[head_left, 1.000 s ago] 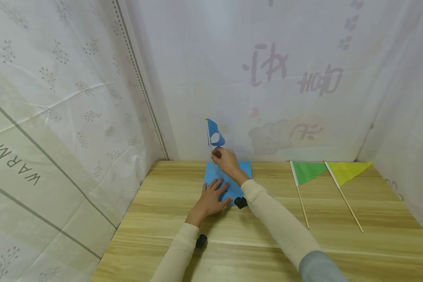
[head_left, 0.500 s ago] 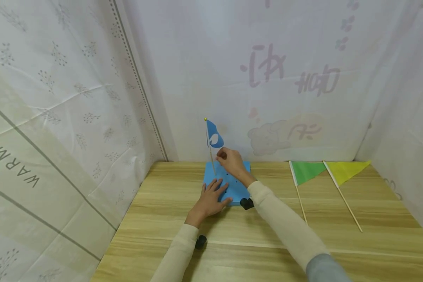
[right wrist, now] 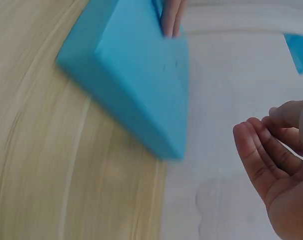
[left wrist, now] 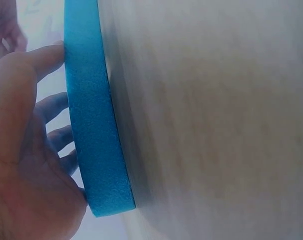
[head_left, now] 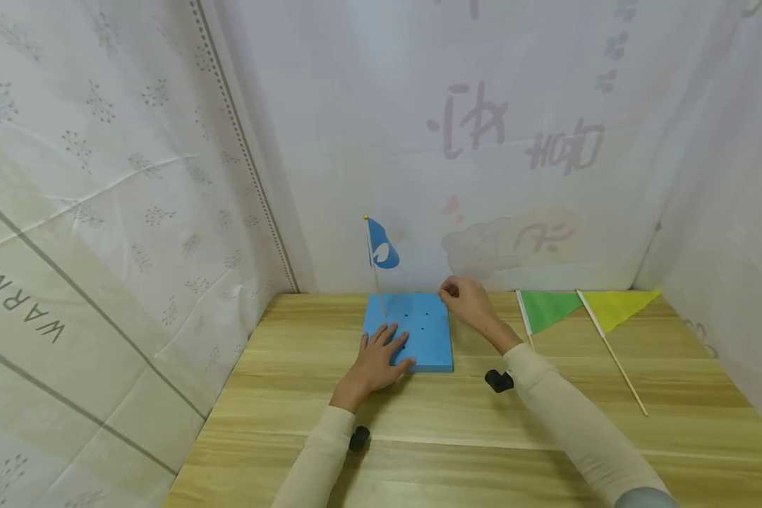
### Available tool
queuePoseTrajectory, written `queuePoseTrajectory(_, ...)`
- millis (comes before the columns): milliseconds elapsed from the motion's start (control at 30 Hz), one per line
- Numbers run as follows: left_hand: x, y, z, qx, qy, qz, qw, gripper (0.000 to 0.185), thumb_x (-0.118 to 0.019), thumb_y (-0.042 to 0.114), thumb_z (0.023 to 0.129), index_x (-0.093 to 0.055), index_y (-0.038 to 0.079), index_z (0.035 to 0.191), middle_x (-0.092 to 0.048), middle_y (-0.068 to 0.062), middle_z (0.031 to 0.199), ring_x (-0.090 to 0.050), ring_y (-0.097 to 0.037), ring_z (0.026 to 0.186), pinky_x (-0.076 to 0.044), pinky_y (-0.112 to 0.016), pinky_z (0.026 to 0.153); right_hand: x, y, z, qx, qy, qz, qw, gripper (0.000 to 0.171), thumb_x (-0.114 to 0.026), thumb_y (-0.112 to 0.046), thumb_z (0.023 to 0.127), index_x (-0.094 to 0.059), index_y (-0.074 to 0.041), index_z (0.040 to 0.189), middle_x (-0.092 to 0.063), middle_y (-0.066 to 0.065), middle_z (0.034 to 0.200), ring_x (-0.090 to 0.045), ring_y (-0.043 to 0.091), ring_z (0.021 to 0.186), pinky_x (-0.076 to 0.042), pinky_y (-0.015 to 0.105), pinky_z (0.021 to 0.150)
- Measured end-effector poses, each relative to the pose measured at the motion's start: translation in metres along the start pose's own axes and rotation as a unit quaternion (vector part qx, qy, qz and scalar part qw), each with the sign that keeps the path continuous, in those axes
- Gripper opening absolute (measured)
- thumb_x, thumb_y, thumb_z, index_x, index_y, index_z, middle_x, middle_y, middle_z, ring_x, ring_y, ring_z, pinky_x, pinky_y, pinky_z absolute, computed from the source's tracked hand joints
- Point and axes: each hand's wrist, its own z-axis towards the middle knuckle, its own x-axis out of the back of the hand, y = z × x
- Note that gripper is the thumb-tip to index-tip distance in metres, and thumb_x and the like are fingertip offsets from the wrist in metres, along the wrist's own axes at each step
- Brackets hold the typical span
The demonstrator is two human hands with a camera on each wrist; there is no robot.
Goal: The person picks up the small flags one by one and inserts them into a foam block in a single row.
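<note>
Right hand [head_left: 466, 300] left the blue flag [head_left: 381, 250], grip loosely curled, empty, past the foam block [head_left: 419, 335] edge.

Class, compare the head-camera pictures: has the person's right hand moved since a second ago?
Yes. The right hand has left the blue flag's stick and moved right, past the blue foam block's far right corner, toward the green flag.

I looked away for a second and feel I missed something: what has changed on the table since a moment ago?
The right hand has let go of the blue flag stick and moved off to the right, past the foam block's edge, its fingers loosely curled and holding nothing. The flag now stands alone in the block. The left hand stays flat on the block; the green flag and yellow flag lie unmoved.
</note>
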Motion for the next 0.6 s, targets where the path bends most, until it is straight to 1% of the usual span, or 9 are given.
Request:
queuePoseTrajectory(100,0.0,0.0,-0.001,-0.002,0.004,-0.003,1.0,0.068,-0.058,0.052,0.108,-0.045,0.016,0.164,-0.03,-0.014,0.176,-0.022,-0.04,0.165,-0.013,-0.072,0.13,0.018,0.014,-0.012,-0.008,0.004,-0.014,1.0,0.013,-0.066,-0.012,0.105,-0.075,-0.002,0.104,-0.078,0.015,0.093,-0.072,0.017,0.069,-0.058,0.027,0.06)
queuePoseTrajectory(133,0.001,0.0,-0.002,-0.002,0.005,-0.004,1.0,0.068,-0.058,0.052,0.108,-0.045,0.016,0.164,-0.03,-0.014,0.176,-0.022,-0.04,0.165,-0.013,-0.073,0.129,0.025,0.019,-0.017,-0.015,0.003,-0.01,1.0,0.013,-0.066,-0.011,0.105,-0.074,-0.001,0.104,-0.077,0.017,0.093,-0.073,0.02,0.069,-0.059,0.028,0.059)
queuePoseTrajectory(200,0.001,-0.001,-0.003,-0.003,0.006,-0.005,1.0,0.068,-0.058,0.051,0.108,-0.045,0.016,0.164,-0.03,-0.014,0.176,-0.022,-0.041,0.165,-0.013,-0.073,0.129,0.037,0.028,-0.026,-0.038,-0.003,-0.002,0.999,0.014,-0.064,-0.01,0.106,-0.073,0.001,0.107,-0.077,0.021,0.096,-0.075,0.027,0.074,-0.061,0.029,0.06)
queuePoseTrajectory(300,0.001,0.0,-0.004,-0.003,0.006,-0.008,0.9999,0.067,-0.058,0.05,0.108,-0.045,0.016,0.164,-0.029,-0.015,0.176,-0.022,-0.042,0.164,-0.012,-0.073,0.129,0.056,0.042,-0.04,-0.071,-0.019,0.021,0.997,0.018,-0.061,-0.01,0.108,-0.07,0.004,0.113,-0.075,0.026,0.103,-0.076,0.04,0.087,-0.065,0.04,0.068)
queuePoseTrajectory(367,0.001,0.0,-0.005,-0.004,0.006,-0.01,0.9999,0.067,-0.059,0.05,0.108,-0.046,0.015,0.164,-0.03,-0.016,0.175,-0.022,-0.043,0.164,-0.012,-0.073,0.129,0.067,0.052,-0.049,-0.092,-0.028,0.031,0.995,0.02,-0.058,-0.011,0.11,-0.068,0.005,0.117,-0.072,0.028,0.107,-0.074,0.044,0.093,-0.066,0.046,0.074)
queuePoseTrajectory(433,0.002,0.001,-0.004,-0.005,0.006,-0.011,0.9999,0.067,-0.059,0.049,0.108,-0.045,0.015,0.164,-0.03,-0.016,0.175,-0.022,-0.043,0.164,-0.011,-0.074,0.129,0.079,0.063,-0.057,-0.104,-0.032,0.027,0.994,0.022,-0.055,-0.012,0.11,-0.066,0.006,0.118,-0.071,0.03,0.108,-0.074,0.045,0.092,-0.066,0.05,0.075)
queuePoseTrajectory(500,0.002,0.001,-0.004,-0.008,0.006,-0.012,0.9999,0.067,-0.059,0.049,0.108,-0.045,0.015,0.164,-0.029,-0.016,0.175,-0.022,-0.043,0.164,-0.011,-0.074,0.129,0.09,0.074,-0.065,-0.116,-0.031,0.01,0.993,0.024,-0.055,-0.013,0.11,-0.066,0.006,0.118,-0.071,0.028,0.107,-0.075,0.041,0.088,-0.066,0.045,0.072)
queuePoseTrajectory(600,0.002,0.002,-0.003,-0.01,0.008,-0.013,0.9998,0.067,-0.059,0.049,0.108,-0.045,0.015,0.164,-0.029,-0.016,0.175,-0.021,-0.042,0.164,-0.011,-0.074,0.129,0.102,0.089,-0.078,-0.123,-0.037,-0.026,0.991,0.024,-0.057,-0.013,0.109,-0.067,0.008,0.115,-0.072,0.027,0.101,-0.073,0.031,0.075,-0.061,0.035,0.06)
